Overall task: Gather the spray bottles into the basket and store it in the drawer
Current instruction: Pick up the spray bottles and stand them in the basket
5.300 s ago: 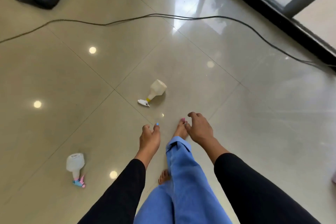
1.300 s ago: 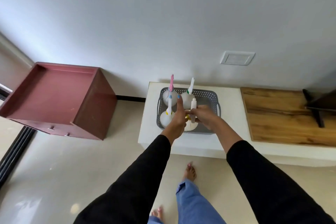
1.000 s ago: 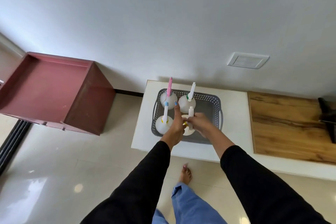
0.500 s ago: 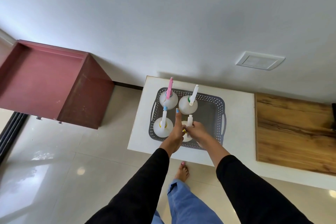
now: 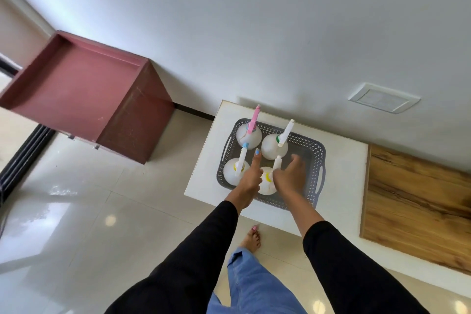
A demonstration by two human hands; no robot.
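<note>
A grey perforated basket (image 5: 316,160) stands on a low white table (image 5: 341,186). Several white spray bottles stand upright in it: a pink-nozzled one (image 5: 248,135), a green-collared one (image 5: 274,146), a blue-tipped one (image 5: 233,172) and a yellow-collared one (image 5: 266,182) nearest me. My left hand (image 5: 251,176) lies with straight fingers against the left side of the yellow-collared bottle. My right hand (image 5: 289,177) hovers just right of that bottle's nozzle with relaxed fingers and holds nothing. The maroon drawer cabinet (image 5: 76,94) stands to the left by the wall.
A wooden board (image 5: 413,206) adjoins the table on the right. A white wall plate (image 5: 383,97) sits above it. Glossy tiled floor (image 5: 102,211) lies between cabinet and table. A dark door track (image 5: 23,160) runs at the far left. My bare foot (image 5: 252,238) is under the table's front edge.
My right hand has let go of the yellow-collared bottle's nozzle and shifted right. The bottle now stands in the basket. The left hand stays beside it.
</note>
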